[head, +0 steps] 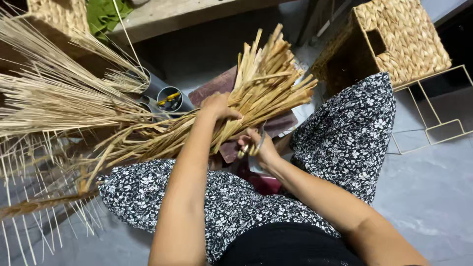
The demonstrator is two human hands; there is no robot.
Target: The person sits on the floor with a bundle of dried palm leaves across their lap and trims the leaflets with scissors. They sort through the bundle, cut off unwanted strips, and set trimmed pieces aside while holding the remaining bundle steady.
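My left hand (218,106) grips a thick bundle of flat dried straw strips (261,83) around its middle; the cut ends fan up to the right, the long tails trail left over my knee. My right hand (257,146) holds a pair of scissors (250,148) with yellowish handles just below the bundle, blades pointing up toward the strips. Both hands work above my lap, which is covered in black-and-white flowered cloth (345,138).
Long thin reeds (54,93) fan out at the left over a wire frame. A woven basket (394,39) stands at the upper right beside a cream wire frame (433,113). Grey round containers (170,98) with tools sit behind the bundle. Grey floor lies all around.
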